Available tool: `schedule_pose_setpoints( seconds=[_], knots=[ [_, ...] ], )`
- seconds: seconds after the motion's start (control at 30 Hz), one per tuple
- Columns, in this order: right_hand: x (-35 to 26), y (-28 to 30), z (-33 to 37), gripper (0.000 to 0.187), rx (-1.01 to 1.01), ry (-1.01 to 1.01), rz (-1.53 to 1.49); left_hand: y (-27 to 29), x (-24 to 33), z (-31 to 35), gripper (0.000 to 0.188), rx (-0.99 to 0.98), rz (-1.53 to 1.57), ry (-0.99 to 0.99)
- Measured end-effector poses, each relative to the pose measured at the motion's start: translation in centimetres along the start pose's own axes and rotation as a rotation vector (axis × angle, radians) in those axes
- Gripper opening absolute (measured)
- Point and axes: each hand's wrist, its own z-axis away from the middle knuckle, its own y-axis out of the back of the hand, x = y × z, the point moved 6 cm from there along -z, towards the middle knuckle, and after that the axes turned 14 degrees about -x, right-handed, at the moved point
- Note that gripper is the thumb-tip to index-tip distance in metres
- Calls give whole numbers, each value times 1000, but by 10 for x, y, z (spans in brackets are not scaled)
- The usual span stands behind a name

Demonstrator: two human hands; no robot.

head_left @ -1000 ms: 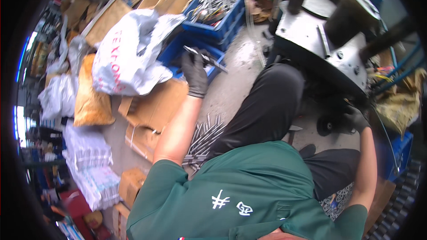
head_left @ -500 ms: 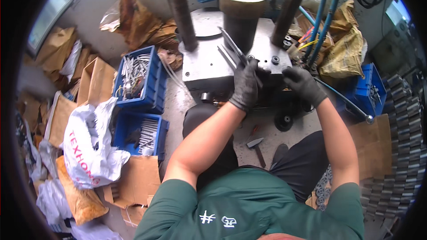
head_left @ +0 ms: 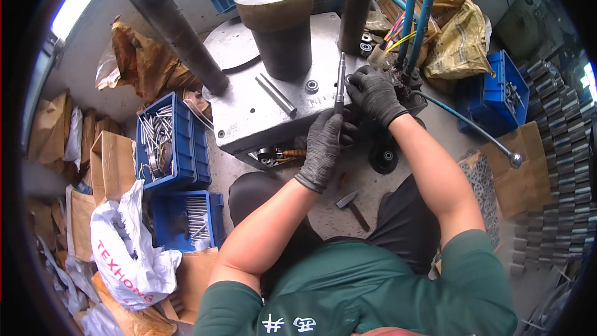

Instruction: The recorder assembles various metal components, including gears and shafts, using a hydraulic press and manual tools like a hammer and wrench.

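Note:
My left hand (head_left: 322, 146), in a dark grey glove, is closed round the lower end of a stepped metal shaft (head_left: 341, 84). The shaft points away from me over the metal plate of the press (head_left: 242, 118). Just right of it, my gloved right hand (head_left: 376, 93) has its fingertips closed at a small ring bearing (head_left: 349, 79), partly covered by the fingers. Another bearing (head_left: 312, 86) lies on the plate to the left. A plain metal rod (head_left: 275, 95) rests further left on the same plate.
A thick cylinder (head_left: 273, 0) with a ring on top stands behind, between two dark columns (head_left: 168, 25). Blue bins (head_left: 196, 143) with metal shafts stand at left. A hammer (head_left: 353, 208) lies on the floor. A ball-ended lever (head_left: 515, 160) sticks out right, near stacked metal parts (head_left: 559, 168).
My head view has shifted to the right. The shaft in my left hand has swung from a leftward slant to nearly straight ahead. My right hand has come in to the bearing by the shaft.

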Motion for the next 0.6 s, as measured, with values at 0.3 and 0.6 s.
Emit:
schedule_pose_setpoints(
  seconds=[0.3, 0.6],
  knots=[
    [25, 20, 13, 22, 41, -330, -1213, 19, 5, 1, 38, 30, -386, 12],
    [28, 23, 39, 25, -15, -258, -1896, -1, 9, 3, 31, 4, -359, 86]
  ],
)
